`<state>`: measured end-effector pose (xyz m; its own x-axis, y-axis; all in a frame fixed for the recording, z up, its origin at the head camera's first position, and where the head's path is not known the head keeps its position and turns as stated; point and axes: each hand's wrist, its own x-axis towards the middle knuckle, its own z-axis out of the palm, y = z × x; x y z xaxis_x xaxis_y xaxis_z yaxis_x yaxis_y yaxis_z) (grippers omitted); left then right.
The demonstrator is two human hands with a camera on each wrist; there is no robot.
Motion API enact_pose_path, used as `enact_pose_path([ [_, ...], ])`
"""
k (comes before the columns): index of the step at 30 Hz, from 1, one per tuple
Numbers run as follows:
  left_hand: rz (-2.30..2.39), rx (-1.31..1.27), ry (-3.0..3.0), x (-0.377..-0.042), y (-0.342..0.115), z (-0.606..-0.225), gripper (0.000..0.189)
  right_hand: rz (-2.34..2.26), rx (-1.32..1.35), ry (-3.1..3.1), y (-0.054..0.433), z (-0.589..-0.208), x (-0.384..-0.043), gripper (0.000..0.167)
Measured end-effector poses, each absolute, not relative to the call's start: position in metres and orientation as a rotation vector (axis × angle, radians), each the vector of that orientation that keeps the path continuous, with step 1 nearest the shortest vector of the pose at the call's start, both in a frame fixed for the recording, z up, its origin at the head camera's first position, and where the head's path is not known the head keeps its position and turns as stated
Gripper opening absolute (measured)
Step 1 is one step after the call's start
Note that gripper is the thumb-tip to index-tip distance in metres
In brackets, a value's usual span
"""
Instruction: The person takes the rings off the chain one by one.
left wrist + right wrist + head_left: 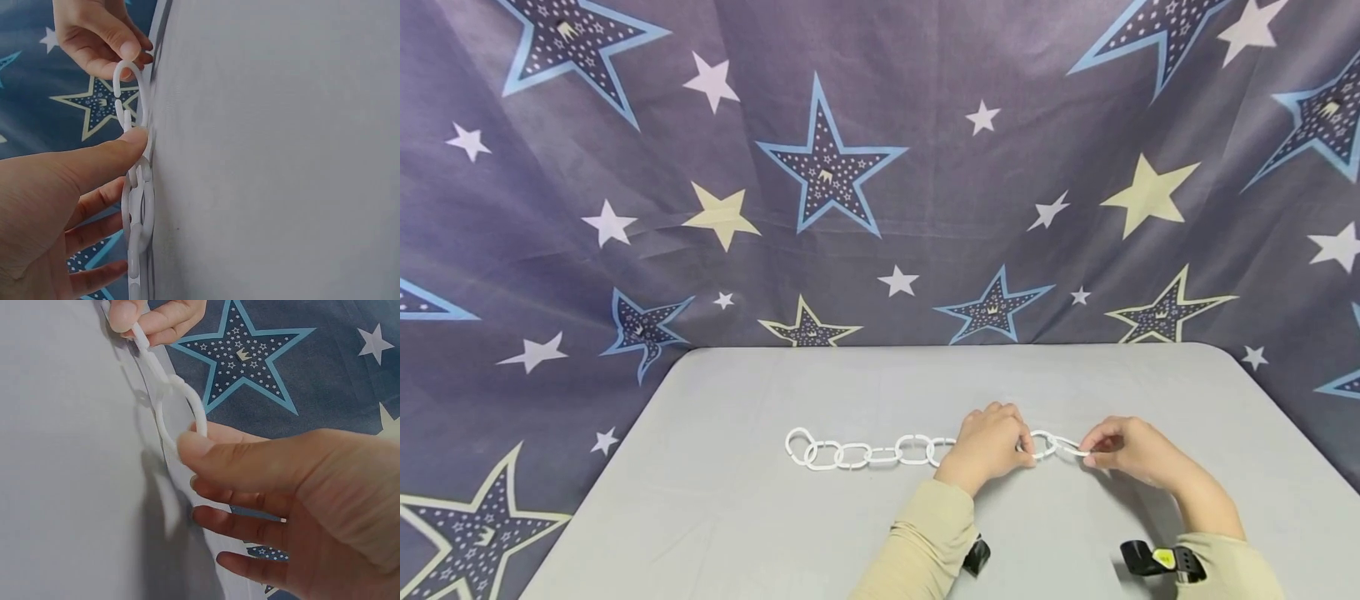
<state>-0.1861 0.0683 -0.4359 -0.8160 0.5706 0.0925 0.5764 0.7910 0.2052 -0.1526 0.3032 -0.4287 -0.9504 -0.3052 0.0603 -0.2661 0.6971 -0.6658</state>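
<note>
A chain of white plastic links (pixel 913 450) stretches across the grey table, its left part lying flat with a round link at the far left end. My left hand (pixel 992 442) pinches a link toward the chain's right part and covers some links in the head view. My right hand (pixel 1138 450) pinches the last link (pixel 199 409) at the right end between thumb and forefinger, held a little above the table. In the left wrist view, a gap shows in the side of the end link (pixel 145 94), and several links hang below the left thumb.
The grey table (pixel 715 533) has rounded far corners. Behind it hangs a dark curtain (pixel 925 200) printed with stars. A black wrist device (pixel 1161 560) sits at the right sleeve, and another black piece (pixel 976 557) shows by the left sleeve.
</note>
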Motion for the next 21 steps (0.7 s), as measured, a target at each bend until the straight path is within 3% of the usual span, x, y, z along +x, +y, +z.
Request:
enact_pose_path([
  [21, -0.522, -0.898, -2.898, -0.177, 0.065, -0.432, 0.009, -1.065, -0.389, 2.972, 0.29, -0.414, -0.154, 0.007],
])
